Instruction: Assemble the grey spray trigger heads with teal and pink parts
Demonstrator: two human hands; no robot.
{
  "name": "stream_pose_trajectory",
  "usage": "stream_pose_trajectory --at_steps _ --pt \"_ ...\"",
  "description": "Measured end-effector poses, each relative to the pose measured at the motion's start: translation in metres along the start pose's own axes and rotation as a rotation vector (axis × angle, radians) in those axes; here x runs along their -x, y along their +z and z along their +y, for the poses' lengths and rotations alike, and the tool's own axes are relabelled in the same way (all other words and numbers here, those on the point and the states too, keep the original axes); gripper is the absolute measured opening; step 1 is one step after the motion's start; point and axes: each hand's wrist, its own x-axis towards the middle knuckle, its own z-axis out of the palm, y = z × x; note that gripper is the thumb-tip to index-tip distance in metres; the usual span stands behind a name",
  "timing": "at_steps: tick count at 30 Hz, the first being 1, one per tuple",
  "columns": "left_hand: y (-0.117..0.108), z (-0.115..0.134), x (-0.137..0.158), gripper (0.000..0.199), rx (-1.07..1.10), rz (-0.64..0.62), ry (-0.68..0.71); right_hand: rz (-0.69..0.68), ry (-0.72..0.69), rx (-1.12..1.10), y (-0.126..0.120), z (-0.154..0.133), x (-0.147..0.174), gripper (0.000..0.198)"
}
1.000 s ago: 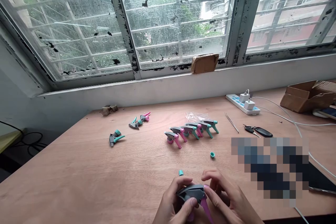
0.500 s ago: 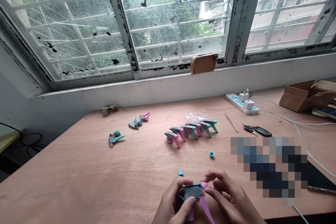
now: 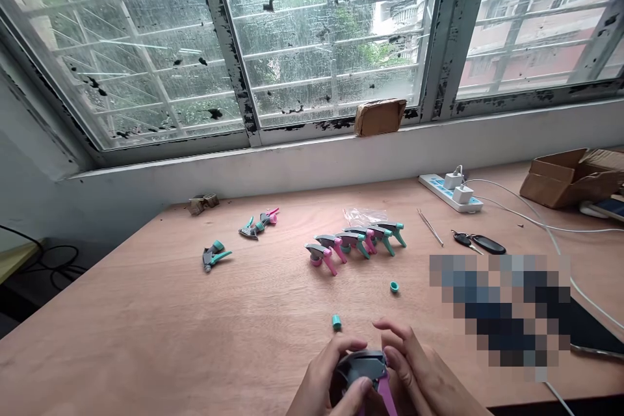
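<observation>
In my left hand [image 3: 324, 370] is a grey and pink trigger spray head [image 3: 363, 367], gripped between the thumb and the fingers with its pink trigger pointing down toward me. My right hand [image 3: 414, 367] closes its thumb and fingers around the front end of that spray head, so the pink nozzle is hidden. Just beyond my left fingers a small teal nozzle cap [image 3: 336, 322] stands on the table. Farther out lies a teal ring-shaped cap [image 3: 394, 287].
Several pink and teal spray heads [image 3: 351, 242] stand in a row ahead. More spray heads [image 3: 213, 257] lie at left. Tweezers [image 3: 431, 229], a key fob [image 3: 489, 244], a power strip [image 3: 451, 194] with cables and a cardboard box [image 3: 560, 179] are at right.
My right fingers have come in over the pink nozzle, which showed before. The spray head has shifted slightly right and down in my left hand.
</observation>
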Motion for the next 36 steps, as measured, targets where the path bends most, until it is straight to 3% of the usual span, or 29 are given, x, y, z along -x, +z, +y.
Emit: stream_pose_trajectory --at_steps 5,9,13,24,31,33,36 --pt "0.001 0.001 0.0 0.034 0.003 0.005 -0.003 -0.075 0.08 -0.001 -0.004 -0.003 -0.001 0.046" --pt "0.001 0.0 0.0 0.042 0.246 -0.03 -0.075 -0.049 0.098 -0.006 -0.005 -0.004 0.0 0.047" --pt "-0.003 -0.001 -0.002 0.05 0.45 -0.05 -0.119 -0.073 0.011 0.004 -0.005 -0.005 -0.001 0.041" --pt "-0.001 -0.001 -0.004 0.045 0.604 -0.114 -0.159 0.009 -0.166 0.151 0.0 0.004 -0.001 0.035" --pt "0.0 -0.011 -0.001 0.052 0.487 -0.09 -0.107 0.077 -0.236 0.289 0.005 0.006 -0.003 0.047" --pt "0.001 -0.013 0.0 0.053 0.367 -0.068 -0.074 0.056 -0.207 0.265 0.004 0.007 -0.004 0.051" --pt "0.003 -0.014 0.002 0.04 0.092 -0.012 0.084 -0.033 -0.086 0.194 0.0 0.005 -0.005 0.054"
